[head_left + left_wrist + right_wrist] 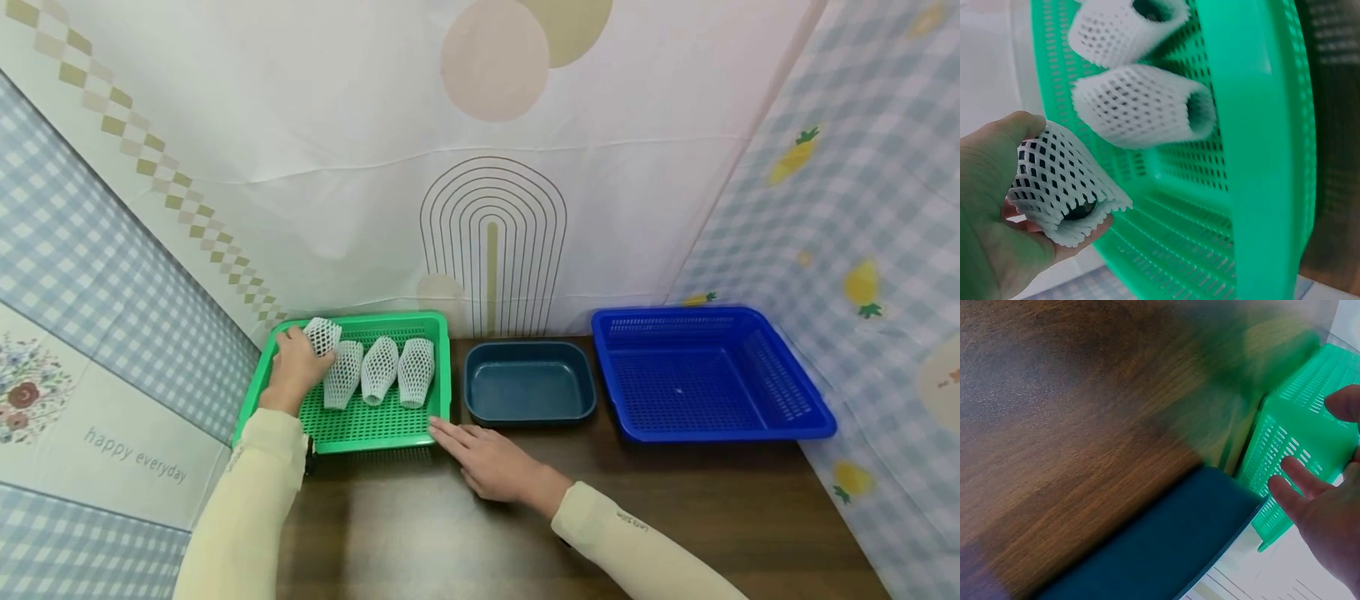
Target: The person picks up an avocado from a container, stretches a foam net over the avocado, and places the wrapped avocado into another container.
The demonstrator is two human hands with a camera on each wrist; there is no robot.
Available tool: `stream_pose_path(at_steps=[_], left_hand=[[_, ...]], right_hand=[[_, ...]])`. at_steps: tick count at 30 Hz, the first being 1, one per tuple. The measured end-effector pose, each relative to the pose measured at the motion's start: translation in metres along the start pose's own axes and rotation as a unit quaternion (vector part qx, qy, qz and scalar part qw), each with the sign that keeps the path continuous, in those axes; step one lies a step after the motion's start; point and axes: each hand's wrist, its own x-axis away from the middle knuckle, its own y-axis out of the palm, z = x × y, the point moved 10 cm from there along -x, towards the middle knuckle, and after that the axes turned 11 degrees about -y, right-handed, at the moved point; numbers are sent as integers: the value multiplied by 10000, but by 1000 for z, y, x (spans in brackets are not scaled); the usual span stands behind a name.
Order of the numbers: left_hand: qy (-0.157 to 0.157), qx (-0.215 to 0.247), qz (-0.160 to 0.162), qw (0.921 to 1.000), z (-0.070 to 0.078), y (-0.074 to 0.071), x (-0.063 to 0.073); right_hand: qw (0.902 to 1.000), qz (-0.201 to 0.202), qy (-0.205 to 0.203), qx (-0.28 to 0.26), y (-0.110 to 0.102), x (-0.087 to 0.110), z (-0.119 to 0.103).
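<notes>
My left hand [295, 369] grips a white foam fruit net [323, 335] at the left side of the green basket [375, 443]. In the left wrist view, thumb and fingers wrap around this net [1054, 175], and something dark shows through its mesh and open end. Beside it in the basket lie three more white foam nets [379, 368] in a row. My right hand [491, 462] has its fingers extended, with the fingertips right at the basket's front right corner. Nothing is held in the right hand [1329, 512] in the right wrist view.
A dark teal rectangular dish [528, 415] stands just right of the green basket. Farther right is a blue basket [720, 435] with perforated sides. All stand on a brown wooden table [420, 533], with patterned cloth [360, 225] hanging behind and at both sides.
</notes>
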Motion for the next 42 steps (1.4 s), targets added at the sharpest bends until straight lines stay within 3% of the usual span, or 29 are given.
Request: stream_pose_path(at_steps=[11,19,32,42], left_hand=[[-172,-827,-143,9963,-19,5,-5],[65,-1422,-148,9897,-25,13,-6],[-18,-1606,-549,9855,-30,27,-9],[74,-1470,-290,9887,-23,32,-3]], right_hand=[[9999,-87,66,-126,2,-2,-2],[9997,-100,78,-197,1,-3,-4],[9998,-102,151,-97,-2,-3,-3],[9993,-132,210,-266,1,-1,-1]])
